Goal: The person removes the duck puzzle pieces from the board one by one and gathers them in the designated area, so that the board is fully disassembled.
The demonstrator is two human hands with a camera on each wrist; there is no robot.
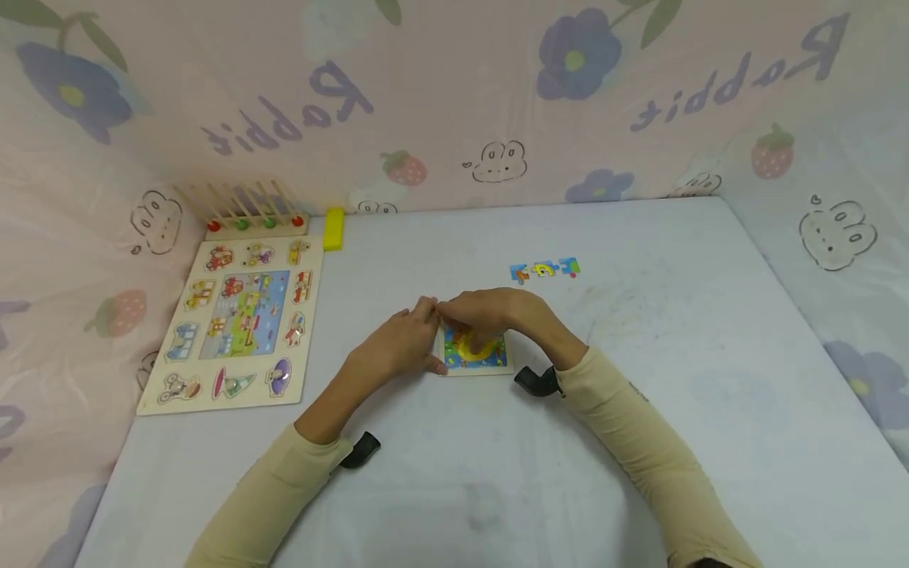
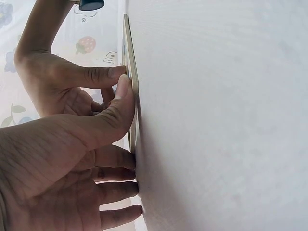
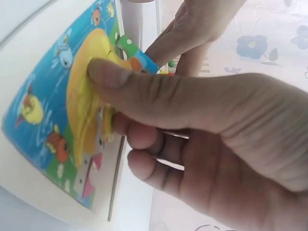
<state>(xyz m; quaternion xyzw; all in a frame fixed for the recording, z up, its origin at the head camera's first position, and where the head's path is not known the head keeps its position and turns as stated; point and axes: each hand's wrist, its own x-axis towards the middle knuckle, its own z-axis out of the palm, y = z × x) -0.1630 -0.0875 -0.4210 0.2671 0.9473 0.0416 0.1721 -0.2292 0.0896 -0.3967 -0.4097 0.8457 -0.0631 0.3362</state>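
Note:
A small jigsaw puzzle board [image 1: 476, 364] lies on the table, its picture blue and green around a yellow duck-like shape [image 3: 86, 48]. My left hand [image 1: 405, 343] holds the board's left side, thumb at the near corner and fingers at the far one. My right hand [image 1: 490, 312] bends over the board. Its thumb lies on the yellow part, and its curled fingers meet the raised yellow edge of a puzzle piece [image 3: 109, 122], which it seems to pinch. Another piece [image 3: 129, 48], green, orange and blue, stands tilted near the far corner. The right hand partly hides the picture.
Loose puzzle pieces [image 1: 544, 269] lie in a row beyond the board. At the left are a large wooden peg puzzle [image 1: 312, 276], a rack of upright sticks with beads [image 1: 256, 230] and a yellow block [image 1: 333, 229]. A printed curtain [image 1: 454, 102] hangs behind the table.

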